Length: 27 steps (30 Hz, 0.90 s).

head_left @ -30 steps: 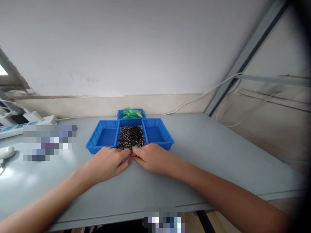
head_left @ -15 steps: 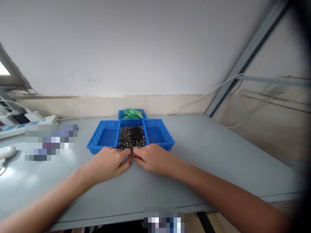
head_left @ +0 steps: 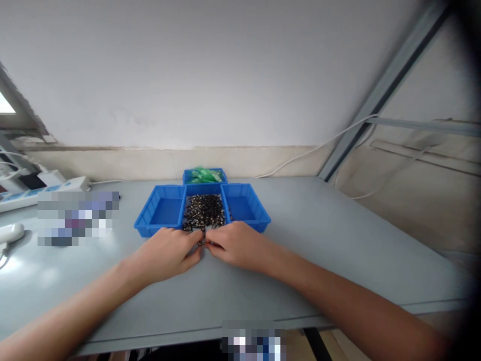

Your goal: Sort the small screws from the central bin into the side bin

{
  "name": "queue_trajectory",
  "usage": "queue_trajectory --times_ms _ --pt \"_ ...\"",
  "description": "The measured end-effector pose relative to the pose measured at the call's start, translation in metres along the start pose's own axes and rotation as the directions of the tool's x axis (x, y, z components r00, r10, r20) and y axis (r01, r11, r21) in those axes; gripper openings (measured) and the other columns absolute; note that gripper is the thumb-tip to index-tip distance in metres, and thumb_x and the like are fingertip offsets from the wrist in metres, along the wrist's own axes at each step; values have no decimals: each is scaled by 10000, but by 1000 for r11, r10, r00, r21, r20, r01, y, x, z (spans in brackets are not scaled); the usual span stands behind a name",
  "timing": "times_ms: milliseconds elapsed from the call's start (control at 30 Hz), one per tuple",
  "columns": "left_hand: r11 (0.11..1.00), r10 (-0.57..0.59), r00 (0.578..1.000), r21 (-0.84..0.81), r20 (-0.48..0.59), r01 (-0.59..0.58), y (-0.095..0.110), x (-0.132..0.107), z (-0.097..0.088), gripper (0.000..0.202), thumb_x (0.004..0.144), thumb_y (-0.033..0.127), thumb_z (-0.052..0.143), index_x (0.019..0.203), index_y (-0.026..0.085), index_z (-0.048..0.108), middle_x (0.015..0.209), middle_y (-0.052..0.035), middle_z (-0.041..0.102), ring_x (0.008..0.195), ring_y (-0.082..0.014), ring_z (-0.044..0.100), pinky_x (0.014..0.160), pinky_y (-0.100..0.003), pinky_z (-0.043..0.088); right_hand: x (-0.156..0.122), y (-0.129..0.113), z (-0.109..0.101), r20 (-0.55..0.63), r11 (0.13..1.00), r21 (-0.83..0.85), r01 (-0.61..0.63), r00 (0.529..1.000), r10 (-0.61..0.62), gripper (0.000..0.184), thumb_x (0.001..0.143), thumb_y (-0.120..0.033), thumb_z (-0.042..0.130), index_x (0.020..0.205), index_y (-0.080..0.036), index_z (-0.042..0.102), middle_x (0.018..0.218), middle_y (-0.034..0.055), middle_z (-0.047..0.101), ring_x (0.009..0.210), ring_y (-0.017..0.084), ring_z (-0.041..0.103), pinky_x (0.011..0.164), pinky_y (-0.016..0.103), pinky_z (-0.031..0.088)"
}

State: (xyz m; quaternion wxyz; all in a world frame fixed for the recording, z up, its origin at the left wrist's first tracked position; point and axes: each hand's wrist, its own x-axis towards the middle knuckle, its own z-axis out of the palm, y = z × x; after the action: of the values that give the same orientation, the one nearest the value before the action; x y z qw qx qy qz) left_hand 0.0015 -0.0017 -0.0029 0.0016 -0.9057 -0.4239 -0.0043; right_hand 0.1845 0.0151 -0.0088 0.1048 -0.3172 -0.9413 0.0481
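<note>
My left hand (head_left: 165, 252) and my right hand (head_left: 235, 244) rest on the grey table (head_left: 319, 235), fingertips meeting in a pinch around a small dark part (head_left: 203, 242) just in front of the middle blue tray. That middle blue tray (head_left: 205, 211) is full of several small black and silver parts. An empty blue tray (head_left: 161, 213) sits to its left, and another blue tray (head_left: 244, 206) to its right holds only a few. Behind them a fourth blue tray (head_left: 204, 175) holds green pieces.
A white power strip (head_left: 45, 190) and cables lie at the far left, with a white object (head_left: 10, 233) near the left edge. A white cable (head_left: 311, 148) runs along the wall to a grey metal frame (head_left: 379, 95) at the right.
</note>
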Motion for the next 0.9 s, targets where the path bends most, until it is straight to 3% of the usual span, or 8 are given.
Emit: queue_trajectory --times_ms 500,900 --pt "1000 2 999 7 -50 -2 -3 -1 -4 194 880 300 355 812 198 506 670 1 609 588 -177 589 494 -245 369 -1 -2 -3 22 995 -26 -95 995 96 142 843 -255 426 800 -175 534 742 21 632 625 144 565 521 239 309" --pt "1000 6 998 -10 -65 -7 -2 -1 -4 215 876 304 349 773 180 491 626 -3 593 555 -164 582 484 -240 361 0 -3 -2 -4 998 -21 -61 998 61 145 850 -225 410 821 -177 543 751 23 636 645 145 573 543 241 329"
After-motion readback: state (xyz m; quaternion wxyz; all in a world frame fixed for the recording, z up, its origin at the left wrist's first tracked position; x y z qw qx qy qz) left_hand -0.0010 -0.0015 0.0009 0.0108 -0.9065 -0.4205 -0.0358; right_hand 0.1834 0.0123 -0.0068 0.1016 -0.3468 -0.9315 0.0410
